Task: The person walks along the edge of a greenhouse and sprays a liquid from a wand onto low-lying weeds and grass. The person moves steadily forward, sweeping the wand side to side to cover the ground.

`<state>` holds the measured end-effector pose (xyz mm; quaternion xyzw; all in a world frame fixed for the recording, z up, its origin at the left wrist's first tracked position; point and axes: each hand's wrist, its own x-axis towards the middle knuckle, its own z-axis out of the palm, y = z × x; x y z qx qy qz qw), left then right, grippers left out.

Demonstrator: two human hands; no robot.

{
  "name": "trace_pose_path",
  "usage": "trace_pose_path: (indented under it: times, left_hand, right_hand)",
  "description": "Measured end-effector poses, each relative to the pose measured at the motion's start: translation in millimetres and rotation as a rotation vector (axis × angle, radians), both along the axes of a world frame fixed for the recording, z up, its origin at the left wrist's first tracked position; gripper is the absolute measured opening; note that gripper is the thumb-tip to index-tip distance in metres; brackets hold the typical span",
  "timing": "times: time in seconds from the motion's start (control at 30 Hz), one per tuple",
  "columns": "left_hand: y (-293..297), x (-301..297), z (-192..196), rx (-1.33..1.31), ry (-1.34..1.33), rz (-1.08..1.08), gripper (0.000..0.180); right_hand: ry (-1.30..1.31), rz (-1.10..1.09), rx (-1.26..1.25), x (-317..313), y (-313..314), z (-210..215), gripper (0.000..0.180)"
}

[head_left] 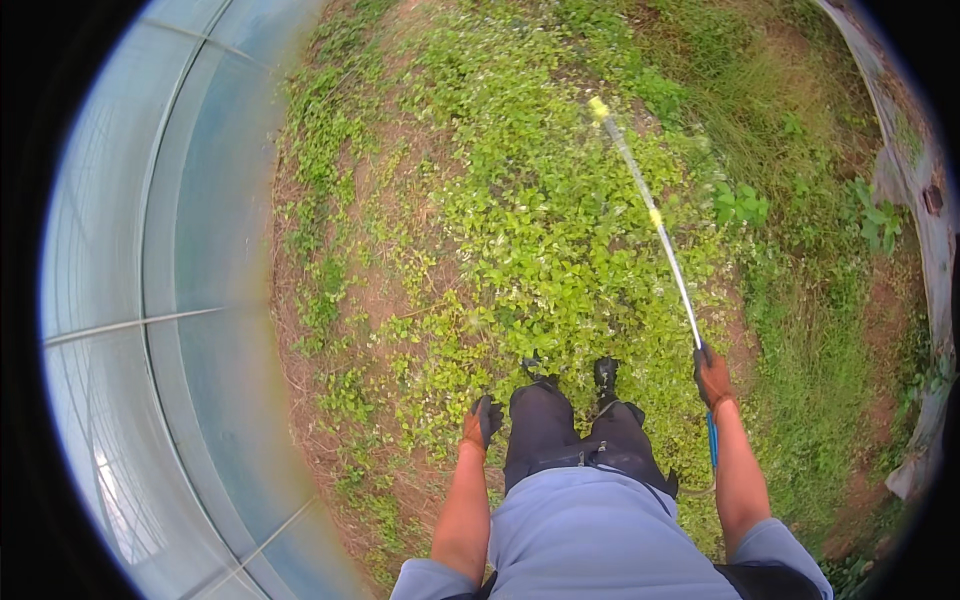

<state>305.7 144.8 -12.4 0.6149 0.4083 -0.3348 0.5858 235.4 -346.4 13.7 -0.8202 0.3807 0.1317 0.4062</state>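
My right hand (pixel 713 377), in a brown and dark work glove, is closed around a long, thin spray wand (pixel 677 272). The wand slants forward and left over the plants, with a yellow nozzle (pixel 599 108) at its far end and a yellow band partway along. Its blue handle (pixel 712 440) shows below my grip, beside my forearm. At my left side hangs my left hand (pixel 483 422), gloved alike, with fingers loosely bent and a little apart; I see nothing in it. Low leafy green plants (pixel 560 240) spread under the wand and around my dark boots (pixel 605 373).
A curved plastic-film wall (pixel 200 240) with metal ribs runs along the left. Dry stalks and bare soil (pixel 385 250) lie beside it. Taller grass (pixel 800 130) grows to the right, bordered by a crumpled pale sheet (pixel 918 180). A thin hose (pixel 697 493) loops near my right hip.
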Motion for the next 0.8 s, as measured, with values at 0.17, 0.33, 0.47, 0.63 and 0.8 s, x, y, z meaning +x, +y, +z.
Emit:
trace_pose_path:
  times: [0.17, 0.33, 0.47, 0.63, 0.8]
  left_hand:
    - [42, 7, -28, -0.076, -0.005, 0.097, 0.058]
    - [88, 42, -13, -0.121, -0.023, 0.12, 0.057]
    - [137, 56, -8, -0.14, -0.04, 0.259, 0.053]
    - [171, 50, -18, -0.188, -0.04, 0.444, 0.049]
    - [185, 20, -48, -0.203, 0.021, 0.467, 0.053]
  right_hand:
    - [0.101, -0.093, 0.228, 107, 52, 11, 0.039]
    - [0.302, 0.607, -0.008, 126, 161, 35, 0.034]
    - [0.24, 0.802, -0.105, 153, 178, 40, 0.033]
    - [0.201, 0.488, -0.297, 221, 176, 56, 0.033]
    - [0.237, 0.615, -0.174, 266, 213, 63, 0.032]
